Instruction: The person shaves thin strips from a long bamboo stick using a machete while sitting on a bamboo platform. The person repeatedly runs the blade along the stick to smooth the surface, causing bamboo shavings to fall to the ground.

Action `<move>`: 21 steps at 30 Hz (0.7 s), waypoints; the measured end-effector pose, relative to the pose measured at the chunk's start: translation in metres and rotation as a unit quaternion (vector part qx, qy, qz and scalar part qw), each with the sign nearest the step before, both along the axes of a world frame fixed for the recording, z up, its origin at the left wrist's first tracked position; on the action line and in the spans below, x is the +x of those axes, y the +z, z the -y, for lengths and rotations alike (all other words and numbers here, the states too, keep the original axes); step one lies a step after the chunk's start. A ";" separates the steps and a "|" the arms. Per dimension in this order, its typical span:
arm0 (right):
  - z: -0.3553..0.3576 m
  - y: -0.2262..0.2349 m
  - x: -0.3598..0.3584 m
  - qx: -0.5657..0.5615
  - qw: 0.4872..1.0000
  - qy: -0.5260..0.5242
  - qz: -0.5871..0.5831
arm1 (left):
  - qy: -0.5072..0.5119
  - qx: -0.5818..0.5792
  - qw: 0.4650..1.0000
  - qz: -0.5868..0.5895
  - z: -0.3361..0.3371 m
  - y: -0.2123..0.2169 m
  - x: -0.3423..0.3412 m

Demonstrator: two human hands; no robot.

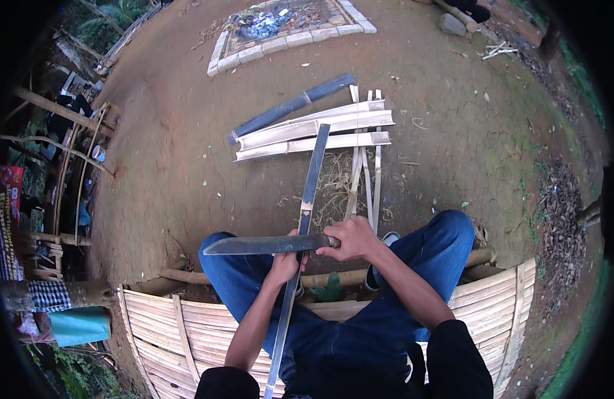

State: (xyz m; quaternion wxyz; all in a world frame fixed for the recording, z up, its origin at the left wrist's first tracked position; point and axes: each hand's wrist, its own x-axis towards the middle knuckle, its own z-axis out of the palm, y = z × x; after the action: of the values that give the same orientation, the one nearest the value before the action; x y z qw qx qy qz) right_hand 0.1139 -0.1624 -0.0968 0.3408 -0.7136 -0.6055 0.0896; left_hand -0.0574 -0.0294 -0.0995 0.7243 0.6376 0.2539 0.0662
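My right hand (pixel 352 239) is closed round the handle of a machete (pixel 267 245). Its long dark blade points left and crosses over a narrow bamboo strip (pixel 312 179). Wrapped round that strip, just below the blade, is my left hand (pixel 285 266), partly hidden by the machete. The strip is dark-skinned with a pale node, and it runs from my lap up toward the split bamboo on the ground. Blade and strip overlap in view; whether they touch I cannot tell.
Ahead lie split bamboo halves (pixel 320 125), a dark bamboo piece (pixel 294 106) and thin pale strips (pixel 377 179) beside curly shavings (pixel 333 183). I sit on a bamboo slat bench (pixel 207 332). Farther off is a brick-edged fire pit (pixel 290 41); a pole structure (pixel 68 113) stands left.
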 end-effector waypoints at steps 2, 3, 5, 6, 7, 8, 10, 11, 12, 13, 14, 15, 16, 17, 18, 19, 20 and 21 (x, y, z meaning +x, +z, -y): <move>-0.002 -0.008 0.004 -0.003 1.000 -0.014 -0.005 | -0.013 0.049 0.998 -0.024 -0.006 -0.002 -0.001; -0.003 -0.012 0.002 -0.005 0.999 -0.030 -0.024 | -0.020 0.074 0.996 -0.036 -0.007 -0.002 -0.001; -0.003 -0.016 0.006 0.000 0.997 -0.065 -0.041 | -0.010 0.056 0.998 -0.028 -0.006 0.003 0.001; -0.003 -0.017 0.007 0.003 0.995 -0.083 -0.049 | -0.005 0.046 0.999 -0.024 -0.005 0.004 0.001; -0.004 -0.013 0.005 0.007 0.997 -0.063 -0.040 | -0.009 0.038 0.999 -0.027 -0.006 0.003 -0.001; -0.004 -0.009 0.002 0.011 0.999 -0.044 -0.030 | -0.013 0.030 0.999 -0.029 -0.006 0.000 -0.003; -0.001 -0.001 -0.003 0.015 1.000 -0.006 -0.012 | -0.011 0.050 0.998 -0.038 -0.001 0.003 -0.003; -0.001 0.000 -0.004 0.042 0.999 -0.006 0.012 | -0.004 0.078 0.996 -0.045 0.005 0.009 0.000; 0.000 -0.001 -0.002 0.027 0.999 -0.016 0.009 | 0.003 0.106 0.993 -0.052 0.008 0.013 0.002; 0.000 -0.001 0.003 0.013 1.000 -0.027 0.007 | -0.012 0.115 0.989 -0.088 0.005 0.011 0.001; 0.000 -0.002 0.009 0.000 0.999 -0.038 0.005 | -0.010 0.115 0.990 -0.076 0.002 0.010 0.001; -0.001 -0.014 0.015 -0.010 0.998 -0.065 -0.005 | -0.008 0.115 0.991 -0.065 -0.001 0.011 0.000; -0.002 -0.015 0.015 -0.013 0.997 -0.074 -0.020 | -0.008 0.117 0.992 -0.052 -0.004 0.012 0.002; -0.002 -0.014 0.016 -0.015 0.996 -0.084 -0.034 | -0.007 0.112 0.993 -0.043 -0.005 0.011 0.003; -0.002 -0.014 0.015 -0.018 0.994 -0.094 -0.049 | -0.013 0.109 0.993 -0.048 -0.003 0.012 0.002; -0.001 -0.006 0.012 -0.022 0.996 -0.063 -0.058 | -0.016 0.107 0.993 -0.054 0.000 0.014 0.000; -0.001 -0.002 0.011 -0.001 0.998 -0.049 -0.028 | -0.020 0.104 0.993 -0.060 0.002 0.015 -0.001; -0.001 0.002 0.011 0.019 0.999 -0.034 0.002 | -0.055 0.117 0.991 -0.047 0.000 0.008 0.000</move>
State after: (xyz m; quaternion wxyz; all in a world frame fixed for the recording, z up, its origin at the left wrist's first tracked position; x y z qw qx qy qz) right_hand 0.1252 -0.1613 -0.0952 0.3560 -0.7273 -0.5832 0.0648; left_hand -0.0577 -0.0298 -0.0910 0.6347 0.7332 0.2427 0.0255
